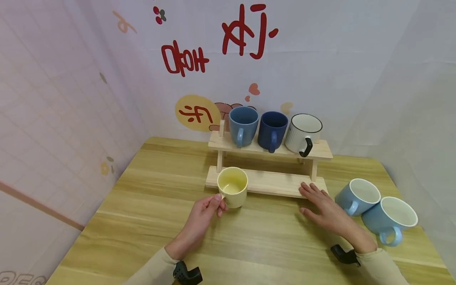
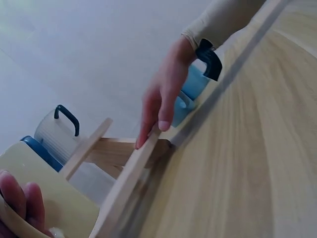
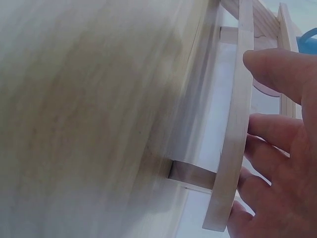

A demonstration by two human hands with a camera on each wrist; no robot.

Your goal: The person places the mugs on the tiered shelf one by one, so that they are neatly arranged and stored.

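By its handle my left hand pinches a pale yellow mug. The mug is upright at the front left of a two-tier wooden rack, overlapping the lower board in the head view. In the left wrist view the yellow mug fills the lower left corner, with fingertips at its handle. My right hand lies at the right end of the lower board, its fingers spread over the top. The right wrist view has the thumb at the board's front edge.
On the upper board stand a grey-blue mug, a dark blue mug and a white mug with a black handle. Two light blue mugs sit side by side on the table, right of my right hand. A printed cloth hangs behind.
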